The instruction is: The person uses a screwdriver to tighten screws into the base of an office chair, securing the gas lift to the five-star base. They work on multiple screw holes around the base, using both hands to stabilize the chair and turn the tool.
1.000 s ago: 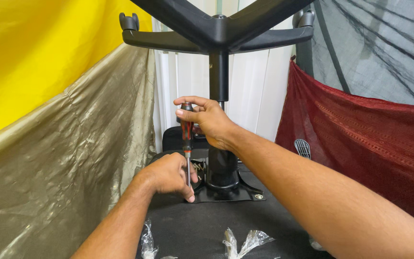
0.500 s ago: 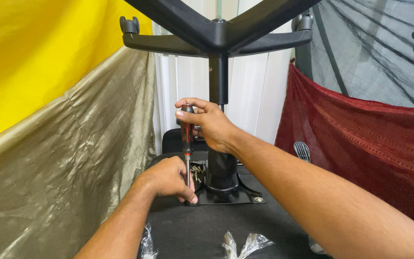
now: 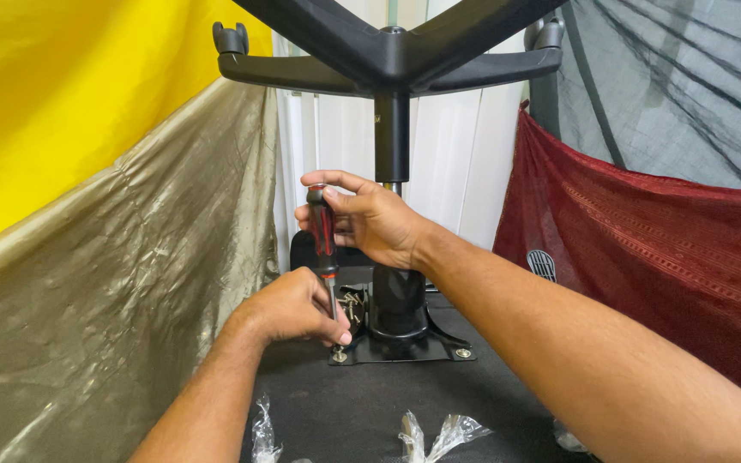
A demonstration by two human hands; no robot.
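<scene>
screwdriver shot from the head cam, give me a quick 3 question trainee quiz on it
1. True or false: the right hand grips the top of the red and black screwdriver.
2. Where does the left hand sit? A) on a chair base arm B) low on the screwdriver shaft, by the tip C) on the red cloth
3. Fill in: the screwdriver tip meets a screw at a corner of the black metal ____ under the chair column.

Key
1. True: the fingers wrap the handle's top.
2. B: it steadies the shaft just above the screw.
3. Plate: the flat mounting plate around the column.
</scene>
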